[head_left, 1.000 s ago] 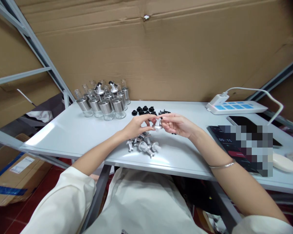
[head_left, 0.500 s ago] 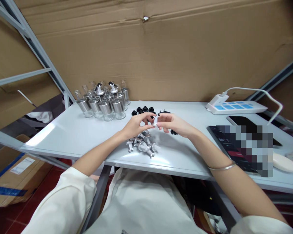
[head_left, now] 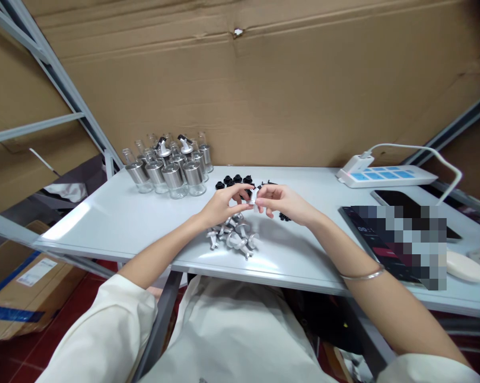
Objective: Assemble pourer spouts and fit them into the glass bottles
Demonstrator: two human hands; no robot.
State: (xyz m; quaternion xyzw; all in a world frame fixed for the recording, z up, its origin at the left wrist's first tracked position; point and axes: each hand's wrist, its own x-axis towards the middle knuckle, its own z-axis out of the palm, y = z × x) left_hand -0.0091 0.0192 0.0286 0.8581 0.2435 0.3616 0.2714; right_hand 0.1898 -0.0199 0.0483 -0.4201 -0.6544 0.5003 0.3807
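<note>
The one head-worn view looks forward and down from close by, on the wearer's side of the table (head_left: 104,218), facing the cardboard (head_left: 303,96) behind it

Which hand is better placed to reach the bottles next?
Probably the left hand: it is nearer the bottles, while the right hand is farther off. Both have fingers at the spout, though.

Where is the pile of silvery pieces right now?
Slightly below centre in the head view, the silvery pieces lie on the white table, between its front edge and the left hand.
</note>
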